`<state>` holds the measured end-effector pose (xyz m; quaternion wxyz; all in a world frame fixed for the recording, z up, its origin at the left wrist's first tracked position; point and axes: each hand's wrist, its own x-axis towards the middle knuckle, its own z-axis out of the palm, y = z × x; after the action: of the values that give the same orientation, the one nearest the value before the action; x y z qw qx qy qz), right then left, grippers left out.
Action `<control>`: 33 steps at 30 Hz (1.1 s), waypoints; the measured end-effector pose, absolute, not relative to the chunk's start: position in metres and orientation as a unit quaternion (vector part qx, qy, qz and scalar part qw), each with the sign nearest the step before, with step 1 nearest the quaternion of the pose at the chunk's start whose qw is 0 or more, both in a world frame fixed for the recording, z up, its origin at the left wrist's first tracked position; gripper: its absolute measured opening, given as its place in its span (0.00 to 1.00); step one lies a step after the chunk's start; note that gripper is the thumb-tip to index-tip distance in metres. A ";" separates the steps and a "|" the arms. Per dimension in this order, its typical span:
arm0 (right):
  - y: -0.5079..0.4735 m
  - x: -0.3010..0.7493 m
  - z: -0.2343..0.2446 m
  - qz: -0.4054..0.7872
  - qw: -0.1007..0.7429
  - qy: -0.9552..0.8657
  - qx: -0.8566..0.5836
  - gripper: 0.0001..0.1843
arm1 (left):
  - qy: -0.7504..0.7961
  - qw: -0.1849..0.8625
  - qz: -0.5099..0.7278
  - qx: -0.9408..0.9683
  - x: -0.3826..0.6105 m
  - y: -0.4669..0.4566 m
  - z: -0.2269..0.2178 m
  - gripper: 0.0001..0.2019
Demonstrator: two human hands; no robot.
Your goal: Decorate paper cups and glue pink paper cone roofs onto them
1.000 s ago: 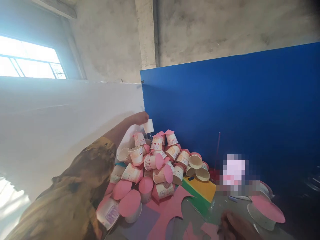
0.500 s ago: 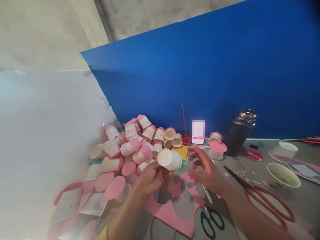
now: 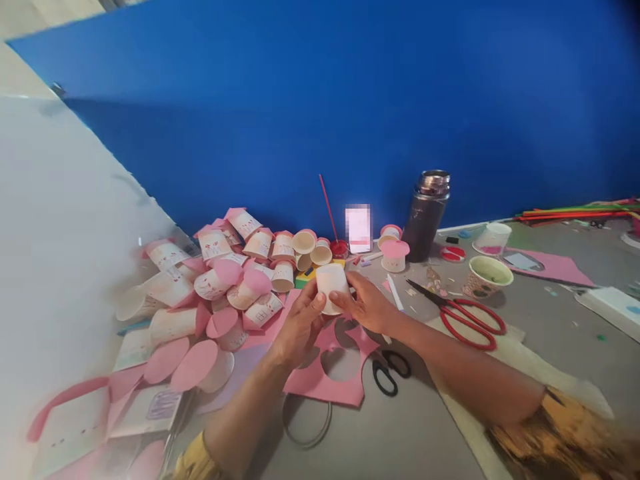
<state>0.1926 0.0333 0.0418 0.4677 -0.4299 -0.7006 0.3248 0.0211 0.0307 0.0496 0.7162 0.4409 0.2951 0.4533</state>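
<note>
Both the left hand (image 3: pixel 299 325) and the right hand (image 3: pixel 369 305) are gripping a small white paper cup (image 3: pixel 331 287) above the cut pink paper sheet (image 3: pixel 325 373)

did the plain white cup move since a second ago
Yes. The plain white cup came from above the back of the cup pile to in front of it, over the pink sheet, held by left hand and right hand.

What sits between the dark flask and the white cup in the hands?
In the head view, a small cup capped with a pink disc stands there, close to the flask; the left hand and right hand grip the white cup.
</note>
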 end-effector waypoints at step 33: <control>0.019 0.271 0.028 0.044 0.049 -0.763 -0.643 0.11 | 0.335 0.796 0.459 0.211 0.005 0.047 0.018 0.21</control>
<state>0.2708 0.0191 0.0285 0.0489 -0.6432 -0.7629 0.0439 0.0055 0.0465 0.0176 0.7958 0.2106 0.3346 0.4586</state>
